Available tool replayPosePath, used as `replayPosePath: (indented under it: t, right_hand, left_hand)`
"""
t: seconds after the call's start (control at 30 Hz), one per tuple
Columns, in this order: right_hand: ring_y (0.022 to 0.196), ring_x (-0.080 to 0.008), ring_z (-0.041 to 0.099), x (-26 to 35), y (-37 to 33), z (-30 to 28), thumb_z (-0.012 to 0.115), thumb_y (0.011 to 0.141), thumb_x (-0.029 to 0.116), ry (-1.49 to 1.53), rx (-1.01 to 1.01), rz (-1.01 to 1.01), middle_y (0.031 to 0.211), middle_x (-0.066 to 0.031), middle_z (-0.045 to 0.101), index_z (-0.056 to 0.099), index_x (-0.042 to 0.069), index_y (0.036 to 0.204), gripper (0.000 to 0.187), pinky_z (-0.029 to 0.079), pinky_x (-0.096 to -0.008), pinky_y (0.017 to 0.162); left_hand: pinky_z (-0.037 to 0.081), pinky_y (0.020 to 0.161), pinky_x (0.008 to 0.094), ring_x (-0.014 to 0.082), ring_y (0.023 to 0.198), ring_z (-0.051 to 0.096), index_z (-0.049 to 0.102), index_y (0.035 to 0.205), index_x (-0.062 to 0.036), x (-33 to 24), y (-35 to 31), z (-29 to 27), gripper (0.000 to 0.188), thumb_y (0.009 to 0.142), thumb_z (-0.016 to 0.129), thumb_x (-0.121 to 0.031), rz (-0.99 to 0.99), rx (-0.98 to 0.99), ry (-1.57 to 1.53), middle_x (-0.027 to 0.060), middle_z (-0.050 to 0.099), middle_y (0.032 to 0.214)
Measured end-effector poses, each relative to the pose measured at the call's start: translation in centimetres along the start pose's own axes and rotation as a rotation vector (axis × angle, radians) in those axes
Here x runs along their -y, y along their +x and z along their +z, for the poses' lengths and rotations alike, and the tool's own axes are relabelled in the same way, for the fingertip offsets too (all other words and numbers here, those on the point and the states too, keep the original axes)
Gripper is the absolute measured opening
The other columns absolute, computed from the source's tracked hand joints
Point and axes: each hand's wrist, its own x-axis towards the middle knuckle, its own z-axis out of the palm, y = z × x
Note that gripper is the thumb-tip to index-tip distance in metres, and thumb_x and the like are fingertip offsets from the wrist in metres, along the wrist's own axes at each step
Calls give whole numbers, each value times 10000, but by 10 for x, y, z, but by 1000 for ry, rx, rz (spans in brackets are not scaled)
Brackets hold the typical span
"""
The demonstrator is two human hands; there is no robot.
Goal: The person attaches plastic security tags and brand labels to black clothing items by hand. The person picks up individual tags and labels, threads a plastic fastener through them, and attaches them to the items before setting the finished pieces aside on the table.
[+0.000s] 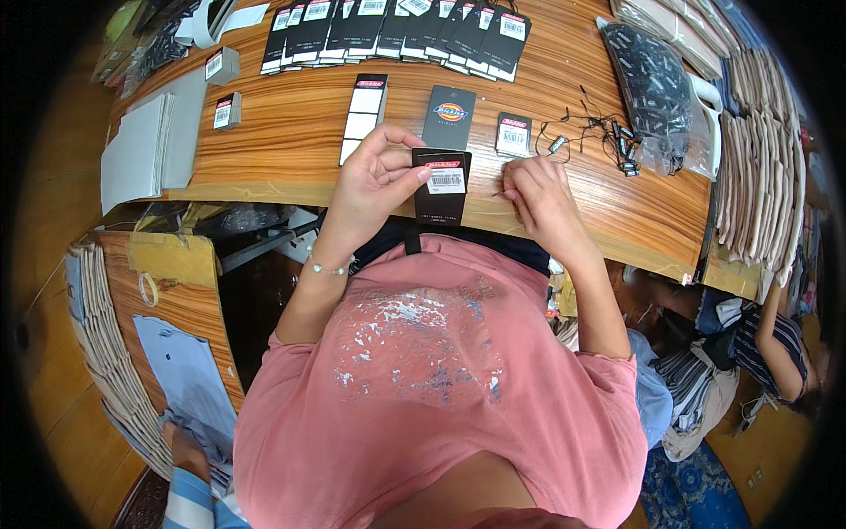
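My left hand [381, 176] is closed on a black hang tag [440, 204] with a red strip and a white barcode label. It pinches the tag by its left edge, thumb in front, over the table's front edge. My right hand [542, 192] is closed at the table edge, right of the tag. A thin dark end, like a black tag string [500, 193], sticks out from its fingertips; the rest is hidden. Just beyond my hands lie a stack of dark tags [450, 115], a stack of white stickers [363, 106] and a smaller sticker stack [514, 135].
Black hang tags [388, 31] lie fanned along the back of the wooden table [264, 115]. Loose black strings [624, 145] and a clear bag of strings [648, 84] are at right, beside folded beige garments [756, 167]. White cards [137, 159] lie left. Other people sit nearby.
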Motion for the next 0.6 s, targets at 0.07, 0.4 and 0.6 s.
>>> replayPosePath:
  t: [0.07,0.4,0.6]
  right_hand:
    - [757,-232,508,-5,-2,2,528,737,-25,57,-58,13,774,-90,517,527,31,821,101,391,-331,717]
    - [675,-69,526,19,26,-4,516,838,18,955,-287,453,758,-28,580,549,-17,960,131,423,-189,637]
    - [700,-54,510,31,39,-7,550,815,2,994,-393,422,774,-11,566,557,-18,926,113,413,-179,663]
  left_hand:
    - [463,736,203,107,840,580,421,1011,-17,-1,0,0,244,805,544,31,1,4,-12,108,612,900]
    - [471,734,207,112,847,583,453,957,-5,-5,6,17,205,789,560,43,68,-48,6,100,610,882]
    - [482,708,199,110,817,590,458,941,15,-10,8,18,193,782,559,55,188,-105,58,105,611,853]
